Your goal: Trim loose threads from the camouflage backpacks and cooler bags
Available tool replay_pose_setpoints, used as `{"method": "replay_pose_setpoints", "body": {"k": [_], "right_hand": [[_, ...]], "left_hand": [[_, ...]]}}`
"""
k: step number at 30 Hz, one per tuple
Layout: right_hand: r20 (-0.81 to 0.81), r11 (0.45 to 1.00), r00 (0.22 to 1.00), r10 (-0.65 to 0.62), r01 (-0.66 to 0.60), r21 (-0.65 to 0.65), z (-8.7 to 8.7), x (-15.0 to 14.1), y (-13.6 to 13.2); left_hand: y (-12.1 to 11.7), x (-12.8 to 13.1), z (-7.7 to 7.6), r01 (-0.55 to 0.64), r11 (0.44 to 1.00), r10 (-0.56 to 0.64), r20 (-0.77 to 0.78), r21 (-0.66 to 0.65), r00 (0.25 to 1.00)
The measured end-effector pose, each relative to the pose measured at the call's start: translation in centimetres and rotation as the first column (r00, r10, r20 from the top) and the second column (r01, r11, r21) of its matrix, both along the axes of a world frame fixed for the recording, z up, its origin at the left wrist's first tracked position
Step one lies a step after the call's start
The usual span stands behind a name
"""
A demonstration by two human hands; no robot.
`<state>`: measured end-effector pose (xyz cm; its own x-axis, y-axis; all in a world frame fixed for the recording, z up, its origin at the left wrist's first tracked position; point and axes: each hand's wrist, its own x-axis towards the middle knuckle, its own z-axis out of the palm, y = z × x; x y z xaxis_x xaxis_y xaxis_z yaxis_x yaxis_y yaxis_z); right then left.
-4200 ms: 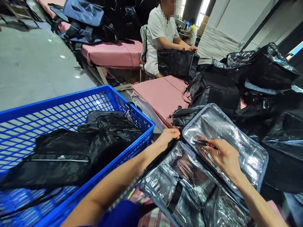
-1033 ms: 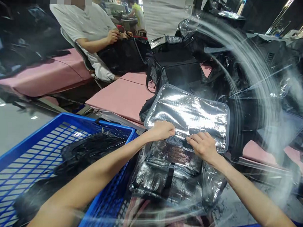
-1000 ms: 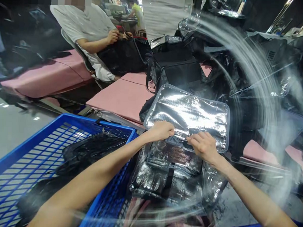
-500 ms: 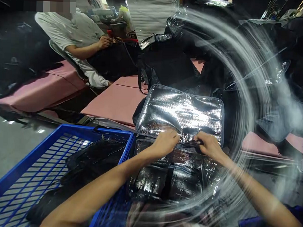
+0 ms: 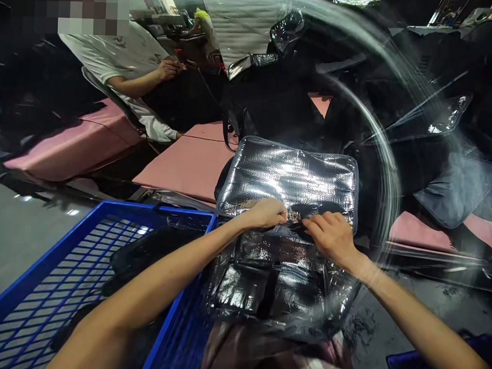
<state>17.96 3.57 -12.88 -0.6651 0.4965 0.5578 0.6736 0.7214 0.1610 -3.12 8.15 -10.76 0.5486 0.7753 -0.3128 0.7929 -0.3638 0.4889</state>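
Note:
An insulated bag (image 5: 286, 178) with shiny silver foil lining lies in front of me, its flap folded back and its lined inside facing up. My left hand (image 5: 268, 213) is closed on the seam between the flap and the body, fingers curled under. Just to its right, my right hand (image 5: 333, 237) pinches dark material along the same seam, its back turned up. Exactly what strip of the bag lies between the fingertips is hidden.
On the left stands a blue plastic crate (image 5: 103, 207) with dark items inside. A person in a white shirt (image 5: 133, 48) sits at the pink table (image 5: 186, 163). Black bags (image 5: 273, 99) are piled behind, and a grey panel (image 5: 459, 189) lies right. Curved whitish smears cross the view.
My left hand has turned and shifted slightly up, its fingers curling in. My right hand has moved a little left and flattened over the seam. The flap has shifted slightly left.

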Motion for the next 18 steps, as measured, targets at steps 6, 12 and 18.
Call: {"method": "replay_pose_setpoints", "body": {"k": [6, 12, 18], "right_hand": [[0.076, 0.979, 0.997, 0.013, -0.029, 0.204, 0.3, -0.9, 0.4], [0.114, 0.974, 0.989, 0.094, -0.115, 0.195, -0.3, -0.9, 0.5], [0.069, 0.979, 0.990, 0.123, -0.110, -0.169, -0.3, -0.1, 1.9]], "left_hand": [[-0.1, 0.1, 0.2, -0.027, 0.999, 0.029, -0.071, 0.022, 0.997], [0.1, -0.2, -0.7, -0.002, 0.997, 0.005, -0.052, 0.071, 0.999], [-0.1, -0.2, -0.7, 0.016, 0.996, -0.013, -0.042, 0.084, 0.999]]}}
